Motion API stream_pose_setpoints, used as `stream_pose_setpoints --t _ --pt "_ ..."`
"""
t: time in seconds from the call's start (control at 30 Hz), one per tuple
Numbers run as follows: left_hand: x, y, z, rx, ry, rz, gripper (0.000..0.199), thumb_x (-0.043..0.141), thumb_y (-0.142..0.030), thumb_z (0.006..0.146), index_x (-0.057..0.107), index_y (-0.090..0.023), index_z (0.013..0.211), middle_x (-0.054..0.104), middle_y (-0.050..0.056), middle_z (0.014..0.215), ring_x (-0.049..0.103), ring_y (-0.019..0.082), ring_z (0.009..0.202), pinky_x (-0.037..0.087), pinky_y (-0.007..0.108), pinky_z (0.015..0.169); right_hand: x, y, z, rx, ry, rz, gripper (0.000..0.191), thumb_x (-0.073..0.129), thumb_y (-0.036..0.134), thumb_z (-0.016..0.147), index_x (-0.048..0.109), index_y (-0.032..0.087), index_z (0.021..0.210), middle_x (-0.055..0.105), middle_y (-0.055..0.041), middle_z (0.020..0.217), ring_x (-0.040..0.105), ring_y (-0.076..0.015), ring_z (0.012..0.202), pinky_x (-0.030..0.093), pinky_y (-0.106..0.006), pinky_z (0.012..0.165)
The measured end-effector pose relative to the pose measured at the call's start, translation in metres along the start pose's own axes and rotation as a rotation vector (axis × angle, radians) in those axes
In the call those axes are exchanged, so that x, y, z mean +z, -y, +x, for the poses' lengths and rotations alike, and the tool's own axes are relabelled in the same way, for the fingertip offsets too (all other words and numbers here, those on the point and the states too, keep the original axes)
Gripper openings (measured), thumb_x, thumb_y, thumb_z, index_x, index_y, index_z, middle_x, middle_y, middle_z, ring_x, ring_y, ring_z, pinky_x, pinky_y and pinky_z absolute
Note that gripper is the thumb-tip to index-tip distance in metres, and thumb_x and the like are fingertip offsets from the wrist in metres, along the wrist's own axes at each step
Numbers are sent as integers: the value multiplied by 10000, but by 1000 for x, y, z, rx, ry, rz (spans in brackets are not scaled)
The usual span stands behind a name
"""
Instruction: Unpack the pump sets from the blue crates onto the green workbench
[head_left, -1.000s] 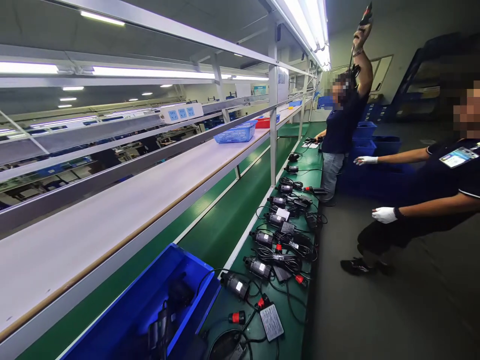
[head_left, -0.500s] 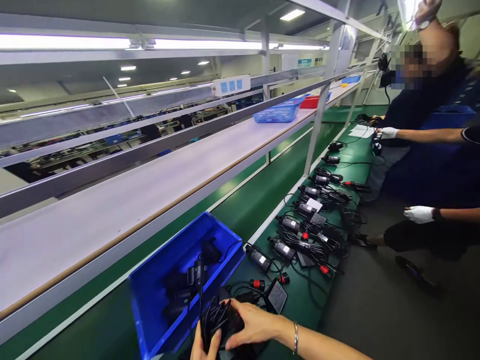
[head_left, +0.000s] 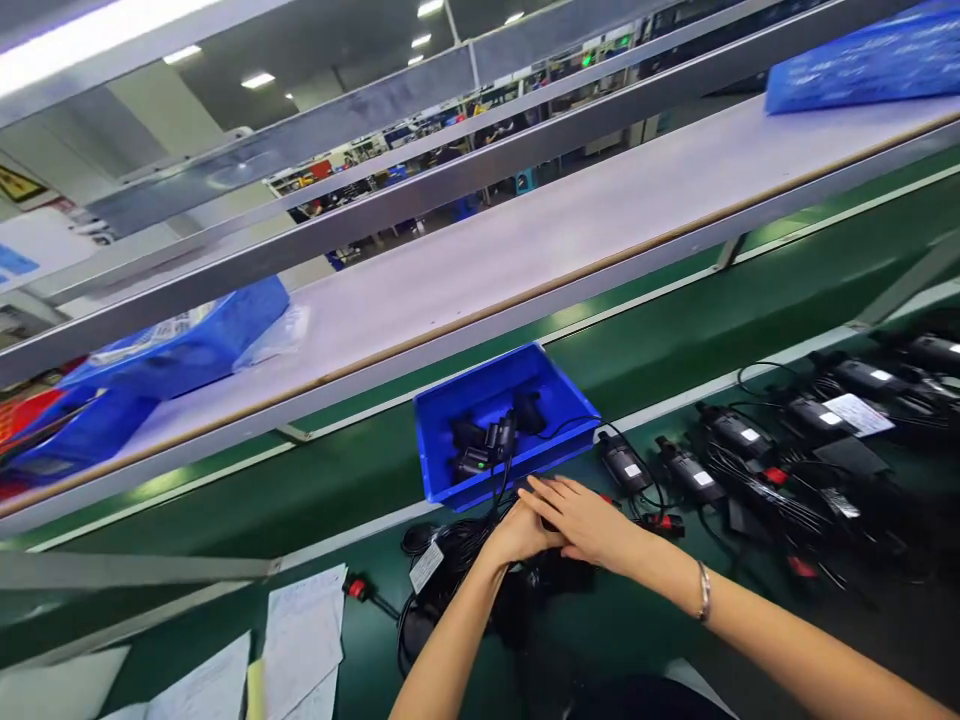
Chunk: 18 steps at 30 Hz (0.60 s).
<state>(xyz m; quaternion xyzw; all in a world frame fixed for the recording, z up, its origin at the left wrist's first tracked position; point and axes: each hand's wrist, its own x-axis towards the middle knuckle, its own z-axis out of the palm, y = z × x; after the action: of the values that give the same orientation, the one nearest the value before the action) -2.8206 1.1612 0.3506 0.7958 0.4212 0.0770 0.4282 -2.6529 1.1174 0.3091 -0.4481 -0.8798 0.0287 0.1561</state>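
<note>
Both my hands meet just in front of the blue bin. My left hand is curled round a black cable, which runs out of the bin; its fingers are partly hidden. Across them lie the fingers of my right hand, closed over the same bundle, most of which is covered. In the bin sit several black cylindrical devices, which look like small pumps. Beside my left wrist, a heap of coiled black cable with a white label rests on the green bench.
More cylindrical devices with cables and red-capped connectors line the bench to the right. Written papers and another red-ringed connector are at left. Behind runs a raised pale shelf with blue baskets and metal rails.
My view has swung left, bringing the papers and left-hand shelf bins into sight; the co-workers are out of view. My hands have come together, the right now overlapping the left.
</note>
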Motion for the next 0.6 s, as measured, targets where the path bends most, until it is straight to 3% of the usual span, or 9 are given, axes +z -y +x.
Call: stream_pose_setpoints --t 0.07,0.17,0.23,0.27,0.3,0.33,0.4,0.5,0.6 --pt "-32 -8 -60 39 -15 -16 298 689 -385 776 731 -232 1028 757 39 1019 670 230 947 528 345 850 9 13 12 -24 62 -145 1239 1024 325 518 369 68 1537 641 -223 1297 655 -361 1024 590 -480 877" --pt "-89 20 -187 -4 -156 19 421 447 -656 929 756 -372 893 743 -33 746 659 247 983 488 412 864 20 16 15 -7 74 -160 1224 1039 428 470 460 -1 1459 723 -172 998 672 -329 823 599 -427 706" --pt "-105 52 -245 71 -360 194 587 285 -783 937 709 -442 718 647 -101 537 671 210 873 481 385 801 22 7 8 -4 72 -180 1019 1043 419 461 613 22 1295 721 -140 877 677 -321 768 581 -398 647" --pt "-102 66 -255 -43 -269 336 564 322 -769 943 731 -402 817 716 -75 675 672 226 973 485 407 878 22 0 2 1 64 -188 843 1038 396 489 679 57 1173 715 -124 838 680 -312 745 569 -384 623" --pt "-93 78 -249 -178 -136 468 530 400 -741 947 734 -329 963 758 -23 878 663 243 1051 489 439 946 21 -8 -4 11 51 -195 663 1025 368 535 711 94 1051 708 -106 810 683 -299 722 556 -371 605" --pt "-78 87 -230 -213 -86 500 526 510 -685 942 709 -217 1077 743 57 1029 662 259 1067 495 486 979 21 -16 -11 27 30 -202 511 1003 337 592 713 124 956 698 -88 789 683 -284 702 542 -357 589" --pt "-45 96 -167 -231 -31 526 485 582 -587 962 654 -168 1196 674 105 1223 641 256 1122 503 494 1019 18 -27 -23 70 -27 -211 340 935 289 718 695 151 915 681 -57 781 683 -254 685 515 -332 575" --pt "-8 103 -72 -251 54 566 409 554 -510 1003 653 -163 1197 679 112 1222 650 250 1122 497 508 1044 12 -30 -33 129 -129 -210 273 765 331 916 662 143 1085 663 -40 836 677 -220 718 490 -314 600" --pt "3 109 -34 -244 132 592 460 585 -541 977 654 -158 1222 708 142 1207 670 311 1131 498 498 1023 -6 -20 -30 174 -312 -213 327 525 436 1054 630 149 1171 634 -25 838 649 -194 712 448 -314 604"
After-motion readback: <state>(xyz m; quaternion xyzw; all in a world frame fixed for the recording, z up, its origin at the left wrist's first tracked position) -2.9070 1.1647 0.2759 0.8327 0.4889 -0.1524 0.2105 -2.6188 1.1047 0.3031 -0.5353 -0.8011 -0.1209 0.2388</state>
